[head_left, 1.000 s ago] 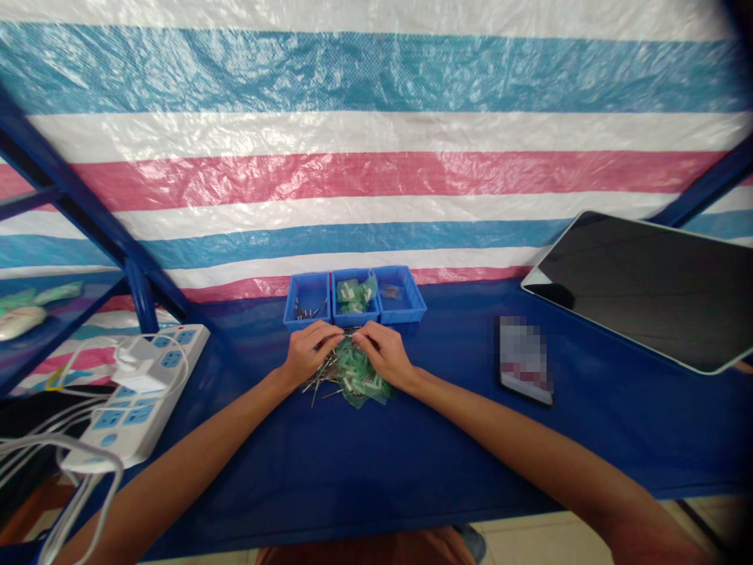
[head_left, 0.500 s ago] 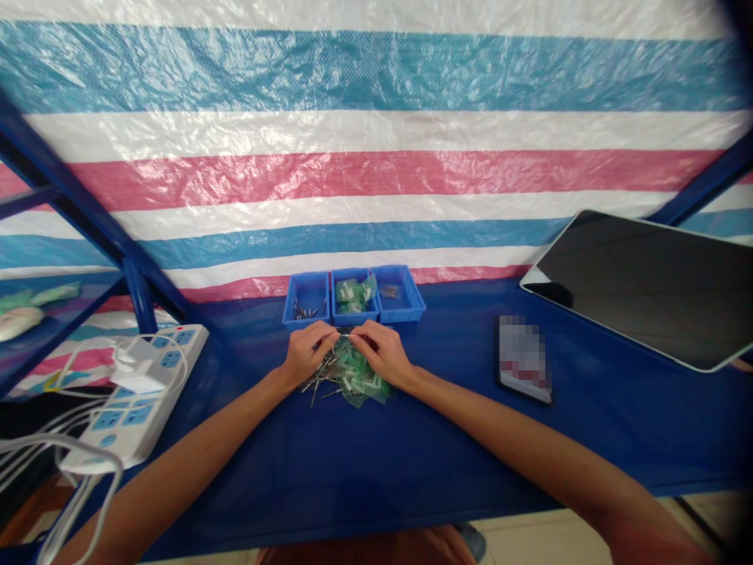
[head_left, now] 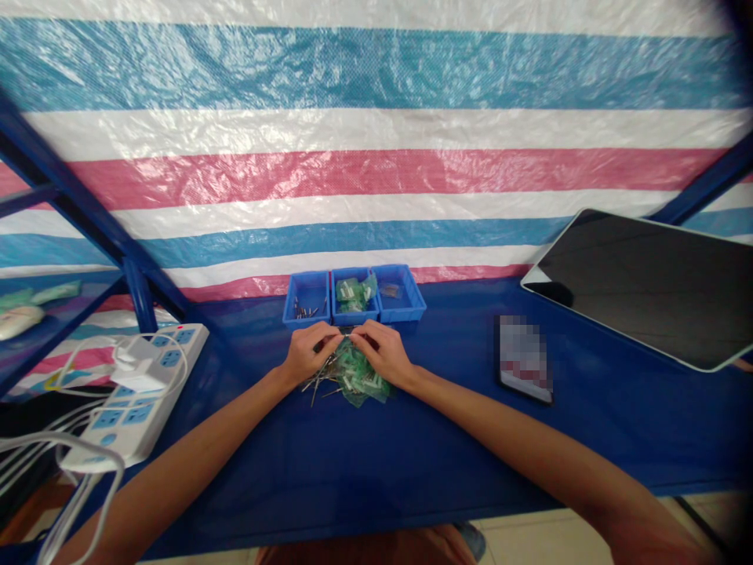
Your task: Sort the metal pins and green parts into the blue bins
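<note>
Head view. The change over the last second is slight. The left hand (head_left: 307, 351) drew a little away from the right hand (head_left: 385, 353) and has since come back, so the fingertips now nearly meet; the trays and the pile show no visible change. In the inspector's judgement, fine fingertip work on a single part is under way.

Both hands are narrowed to a pinch of thumb and fingers, each apparently gripping one end of a thin piece (head_left: 347, 336). The thin piece lies between the fingertips, above the far edge of the pile. It looks slim, pale and roughly level; most of it is covered, and its finish and exact form cannot be told.

Taking the pinch as the clock's centre, loose metal rods (head_left: 316, 386) lie crossed at seven o'clock and crumpled green bags (head_left: 365, 384) between five and six, both on the blue table (head_left: 353, 479). The left tray (head_left: 308, 289), between ten and eleven, holds a few rods. The middle tray (head_left: 353, 320), at twelve, holds green bags with white pieces. The right tray (head_left: 410, 300), between one and two, holds a clear packet (head_left: 391, 291). A phone (head_left: 523, 361) lies at three.
</note>
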Action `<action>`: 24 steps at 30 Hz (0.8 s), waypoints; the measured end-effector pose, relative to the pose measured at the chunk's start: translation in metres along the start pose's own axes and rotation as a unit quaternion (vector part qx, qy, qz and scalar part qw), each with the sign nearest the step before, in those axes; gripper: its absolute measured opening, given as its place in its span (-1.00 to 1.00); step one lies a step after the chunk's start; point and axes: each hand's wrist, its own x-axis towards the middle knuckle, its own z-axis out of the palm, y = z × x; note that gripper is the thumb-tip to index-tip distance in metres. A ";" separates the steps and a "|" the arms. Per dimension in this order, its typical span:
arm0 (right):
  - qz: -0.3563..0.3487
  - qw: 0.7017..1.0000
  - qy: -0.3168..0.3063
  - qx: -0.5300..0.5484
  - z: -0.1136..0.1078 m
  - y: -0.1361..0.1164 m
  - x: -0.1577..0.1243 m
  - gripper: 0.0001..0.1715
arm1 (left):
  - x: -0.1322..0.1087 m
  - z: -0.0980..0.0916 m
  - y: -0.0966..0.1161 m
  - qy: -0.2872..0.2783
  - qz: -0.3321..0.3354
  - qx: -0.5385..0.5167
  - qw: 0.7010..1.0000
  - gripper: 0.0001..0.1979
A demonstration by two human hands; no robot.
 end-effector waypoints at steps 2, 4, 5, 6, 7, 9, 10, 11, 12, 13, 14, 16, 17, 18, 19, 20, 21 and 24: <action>0.002 1.000 -0.001 0.000 0.000 0.001 0.000 -0.70 | 0.000 0.000 0.001 0.004 0.004 -0.005 1.000 -0.87; 0.004 1.000 -0.003 -0.002 0.001 0.002 0.000 -0.70 | 0.000 0.000 0.001 0.011 0.006 -0.004 1.000 -0.88; 0.005 1.000 -0.005 -0.003 0.001 0.003 0.000 -0.70 | 0.000 0.000 0.001 0.015 0.007 -0.002 1.000 -0.89; 0.005 1.000 -0.008 -0.005 0.002 0.003 0.000 -0.70 | 0.000 0.000 0.001 0.021 0.008 0.001 1.000 -0.89; 0.005 1.000 -0.011 -0.006 0.002 0.004 0.000 -0.70 | 0.000 0.000 0.001 0.026 0.010 0.003 1.000 -0.89; 0.004 1.000 -0.016 -0.004 0.002 0.005 0.000 -0.70 | 0.000 0.000 0.001 0.033 0.014 0.005 0.999 -0.90; 0.003 1.000 -0.017 -0.002 0.002 0.005 0.000 -0.70 | 0.000 0.000 0.001 0.035 0.016 0.006 0.999 -0.90; 0.002 1.000 -0.018 0.001 0.002 0.005 0.000 -0.70 | 0.000 0.000 0.001 0.036 0.017 0.007 0.999 -0.90; 0.001 1.000 -0.019 0.004 0.002 0.005 0.000 -0.70 | 0.001 0.000 0.001 0.037 0.017 0.008 0.999 -0.89; 0.000 1.000 -0.020 0.006 0.002 0.005 0.000 -0.69 | 0.001 0.000 0.001 0.036 0.016 0.009 0.999 -0.88; -0.001 1.000 -0.022 0.007 0.002 0.005 0.000 -0.69 | 0.001 0.000 0.002 0.035 0.015 0.008 0.999 -0.88; -0.002 1.000 -0.028 0.006 0.003 0.006 0.000 -0.68 | 0.001 0.000 0.002 0.031 0.012 0.005 0.999 -0.87; -0.002 1.000 -0.031 0.005 0.003 0.006 0.000 -0.68 | 0.000 0.000 0.001 0.028 0.010 0.003 1.000 -0.87; -0.002 0.999 -0.032 0.003 0.003 0.007 0.000 -0.68 | 0.000 0.000 0.001 0.027 0.008 0.002 1.000 -0.88; -0.001 0.999 -0.034 0.001 0.003 0.007 0.000 -0.69 | 0.000 0.001 0.000 0.026 0.006 0.001 1.000 -0.88; -0.001 0.999 -0.034 -0.002 0.004 0.007 0.000 -0.69 | -0.001 0.001 0.000 0.025 0.005 0.001 1.000 -0.89; -0.001 0.999 -0.034 -0.004 0.004 0.008 -0.001 -0.70 | -0.001 0.001 0.000 0.024 0.005 0.000 1.000 -0.89; -0.002 0.999 -0.037 -0.009 0.004 0.009 -0.001 -0.69 | -0.001 0.001 0.000 0.025 0.007 0.001 1.000 -0.88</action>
